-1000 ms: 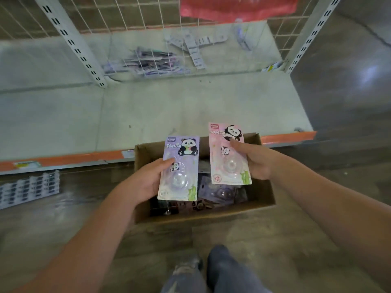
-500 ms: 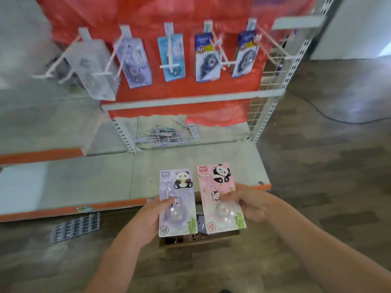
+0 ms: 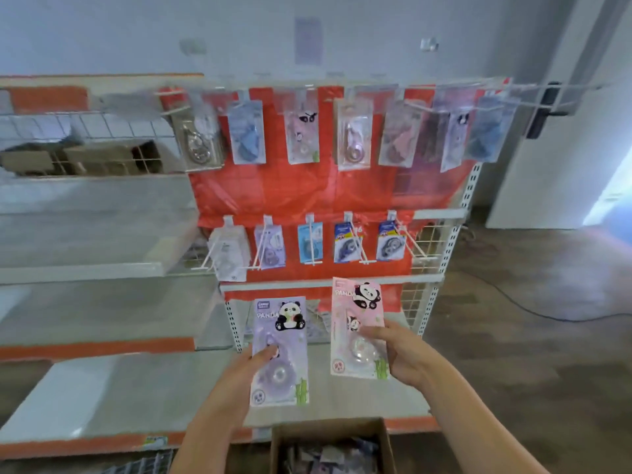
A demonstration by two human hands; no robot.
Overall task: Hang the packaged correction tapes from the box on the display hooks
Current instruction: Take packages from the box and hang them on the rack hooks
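Just below the middle of the frame, the left hand [image 3: 248, 366] holds a purple panda pack [image 3: 279, 352] by its lower left side, thumb pressed on the front by the blister, fingers behind. The right hand [image 3: 398, 354] grips a pink panda pack [image 3: 358, 328] from its right edge in the same way, a little higher. Both packs stand upright and face the camera, tops free — a sensible hold, since the hang holes at the top must stay clear to slide onto a hook.

The cardboard box [image 3: 333, 444] sits open at the bottom centre, with more packs lying inside it. Ahead, against a red backing sheet [image 3: 307, 189], 2 rows of display hooks carry stock: the lower row [image 3: 309, 244] across the centre with 5 hung packs, and the upper row [image 3: 342, 131] across the top half, blurred. A pinkish panda-style pack [image 3: 302, 135] seems to hang in that upper row, so matching hooks are probably up there. Each pack will likely need lifting and lining up with a hook tip.
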